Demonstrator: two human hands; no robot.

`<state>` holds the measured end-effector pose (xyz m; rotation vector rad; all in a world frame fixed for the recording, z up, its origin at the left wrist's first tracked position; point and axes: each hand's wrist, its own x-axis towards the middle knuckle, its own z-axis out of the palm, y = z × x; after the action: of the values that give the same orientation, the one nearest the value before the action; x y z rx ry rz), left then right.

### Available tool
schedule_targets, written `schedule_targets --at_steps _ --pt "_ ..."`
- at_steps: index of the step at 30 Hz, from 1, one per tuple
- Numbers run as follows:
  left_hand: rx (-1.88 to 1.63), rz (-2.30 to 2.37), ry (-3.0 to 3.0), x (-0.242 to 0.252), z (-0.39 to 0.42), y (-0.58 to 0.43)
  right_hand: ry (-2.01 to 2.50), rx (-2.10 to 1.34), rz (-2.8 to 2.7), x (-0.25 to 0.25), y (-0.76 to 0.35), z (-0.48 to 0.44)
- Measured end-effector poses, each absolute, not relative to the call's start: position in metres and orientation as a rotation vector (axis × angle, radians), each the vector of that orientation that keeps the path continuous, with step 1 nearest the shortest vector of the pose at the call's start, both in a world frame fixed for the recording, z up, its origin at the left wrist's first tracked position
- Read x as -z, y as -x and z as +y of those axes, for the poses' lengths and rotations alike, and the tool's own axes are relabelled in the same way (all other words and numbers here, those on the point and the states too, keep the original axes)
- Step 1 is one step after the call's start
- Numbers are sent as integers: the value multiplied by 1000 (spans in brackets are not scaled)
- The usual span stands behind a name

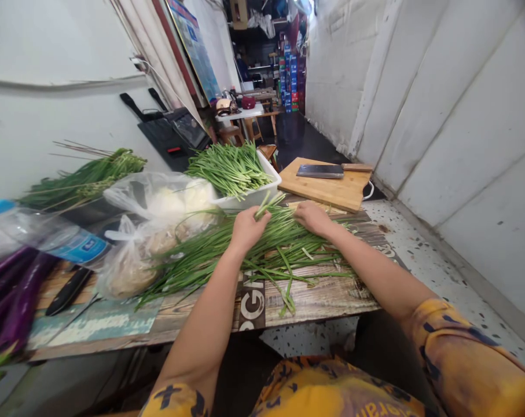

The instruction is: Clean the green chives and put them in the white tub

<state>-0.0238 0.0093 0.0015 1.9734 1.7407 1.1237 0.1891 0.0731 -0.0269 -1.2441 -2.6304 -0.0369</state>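
Observation:
A loose pile of long green garlic chives [210, 255] lies across the wooden-patterned table, with stray stems towards its front edge. My left hand [248, 229] is closed over the pile around a few garlic chive stems, whose pale ends stick out past the fingers. To its right, my right hand [313, 219] is closed in a pinch close above the stem ends of the pile. Whatever is between its fingertips is too small to make out. Just beyond my hands, a white plastic bin [268, 182] holds a heap of cut green stems [231, 168].
A wooden cutting board [318, 194] bearing a cleaver [320, 171] lies at the back right. Left of the pile are knotted plastic bags [132, 260], a water bottle [77, 243], a black-handled knife [69, 292] and purple eggplants [25, 295]. Another bundle of greens [88, 179] rests behind them.

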Motion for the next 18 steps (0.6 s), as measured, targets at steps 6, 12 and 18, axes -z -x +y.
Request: schedule_targets --at_steps 6,12,18 --pt "-876 1726 -2160 0 12 25 962 -253 -2349 10 -198 67" --pt "-905 1561 -1932 4 12 23 889 -1151 -1804 8 -186 53" --pt "-927 1521 -1897 2 8 18 926 -1286 -1778 18 -163 40"
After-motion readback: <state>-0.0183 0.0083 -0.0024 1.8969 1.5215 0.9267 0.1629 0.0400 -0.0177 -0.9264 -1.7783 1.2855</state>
